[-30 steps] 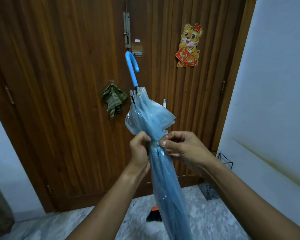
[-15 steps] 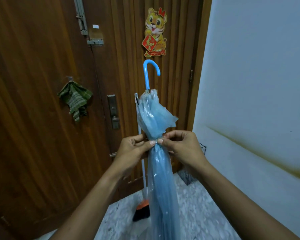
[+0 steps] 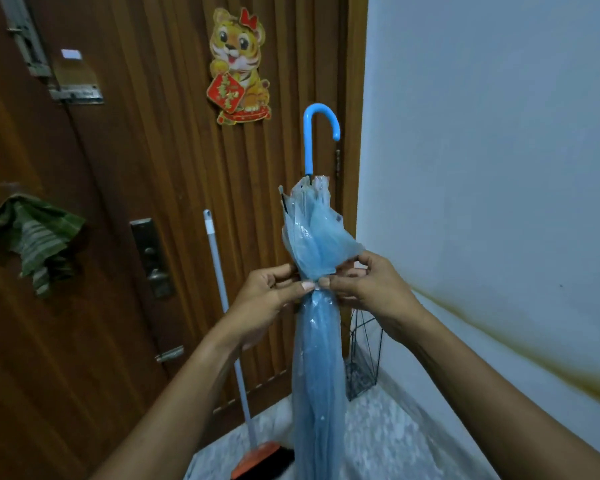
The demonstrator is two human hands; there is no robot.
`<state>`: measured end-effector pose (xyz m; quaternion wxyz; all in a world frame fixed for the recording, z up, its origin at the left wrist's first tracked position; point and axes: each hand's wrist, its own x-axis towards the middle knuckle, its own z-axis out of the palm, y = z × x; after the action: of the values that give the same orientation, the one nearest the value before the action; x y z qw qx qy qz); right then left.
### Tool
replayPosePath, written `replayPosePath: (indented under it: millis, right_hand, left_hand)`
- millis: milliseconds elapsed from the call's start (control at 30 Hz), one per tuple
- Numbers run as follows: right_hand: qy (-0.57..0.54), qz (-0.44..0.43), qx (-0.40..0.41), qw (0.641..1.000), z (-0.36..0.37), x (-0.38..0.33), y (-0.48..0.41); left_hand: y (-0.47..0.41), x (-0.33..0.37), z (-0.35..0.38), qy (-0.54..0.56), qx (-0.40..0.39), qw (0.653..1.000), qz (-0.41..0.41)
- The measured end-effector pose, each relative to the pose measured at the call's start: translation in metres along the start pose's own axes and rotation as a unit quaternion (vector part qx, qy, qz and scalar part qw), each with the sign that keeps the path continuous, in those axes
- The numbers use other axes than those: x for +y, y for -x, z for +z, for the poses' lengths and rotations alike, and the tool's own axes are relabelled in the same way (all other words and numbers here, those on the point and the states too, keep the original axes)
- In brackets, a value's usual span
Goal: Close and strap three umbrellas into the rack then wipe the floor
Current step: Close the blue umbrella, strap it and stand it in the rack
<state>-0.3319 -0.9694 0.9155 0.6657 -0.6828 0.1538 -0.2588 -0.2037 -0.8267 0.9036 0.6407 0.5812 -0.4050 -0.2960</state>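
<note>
A closed, translucent blue umbrella (image 3: 317,368) stands upright in front of me, its curved blue handle (image 3: 317,133) on top. My left hand (image 3: 269,299) and my right hand (image 3: 368,282) meet at the cinched part of the canopy, thumbs and fingertips pinching a thin strap wrapped around it. The loose canopy edge bunches out above my fingers. A black wire umbrella rack (image 3: 362,358) stands in the corner behind the umbrella, partly hidden by it.
A wooden door (image 3: 136,202) with a lock plate fills the left. A broom with a white pole (image 3: 222,299) and orange head (image 3: 257,462) leans on it. A green striped cloth (image 3: 35,240) hangs on the door. A pale wall (image 3: 499,168) lies to the right, marble floor below.
My view has swung to the right, so the door has slid left and the wall fills more of the frame. Both hands stay pinched on the strap at the umbrella's waist.
</note>
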Motion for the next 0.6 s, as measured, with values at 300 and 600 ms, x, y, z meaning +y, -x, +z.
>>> replayPosePath:
  millis: [300, 600]
  right_hand:
    - [0.134, -0.085, -0.046, 0.986, -0.126, 0.009, -0.113]
    - [0.164, -0.16, 0.021, 0.973, -0.174, 0.063, -0.252]
  left_hand:
    - [-0.146, -0.023, 0.049, -0.057, 0.031, 0.997, 0.028]
    - [-0.285, -0.067, 0.037, -0.026, 0.025, 0.999, 0.029]
